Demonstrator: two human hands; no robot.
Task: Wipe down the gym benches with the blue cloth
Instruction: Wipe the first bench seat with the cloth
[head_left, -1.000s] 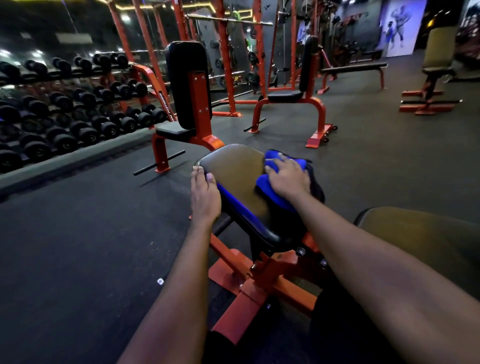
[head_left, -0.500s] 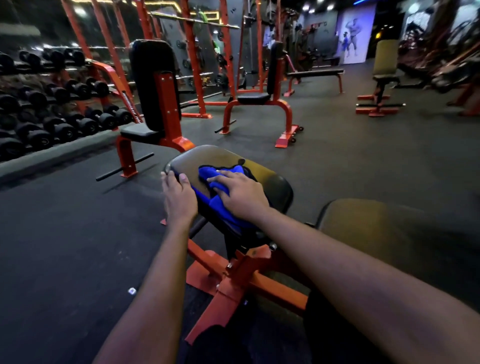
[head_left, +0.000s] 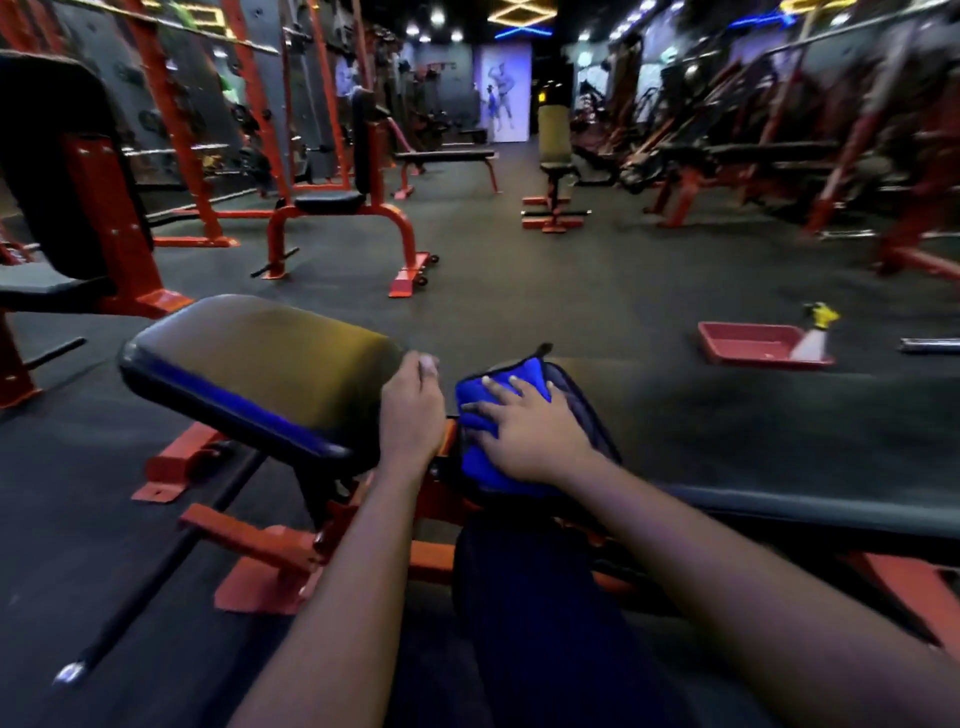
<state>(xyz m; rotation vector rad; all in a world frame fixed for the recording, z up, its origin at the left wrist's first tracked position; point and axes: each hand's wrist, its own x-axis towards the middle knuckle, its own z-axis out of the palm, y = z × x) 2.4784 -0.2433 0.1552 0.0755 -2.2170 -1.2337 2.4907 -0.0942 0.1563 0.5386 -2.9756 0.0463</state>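
While my left hand (head_left: 410, 421) curls over the seat's (head_left: 260, 353) end, my right hand (head_left: 530, 436) presses the cloth (head_left: 480, 457) flat-fingered onto the backrest (head_left: 805, 467); wiping under way, next a long sweep along it

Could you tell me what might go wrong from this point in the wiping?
The blue cloth is bunched at the pad's end, beside the gap to the seat pad; it may slip in, or the left hand there could get pinched. The spray bottle stands on the floor and could be kicked over.
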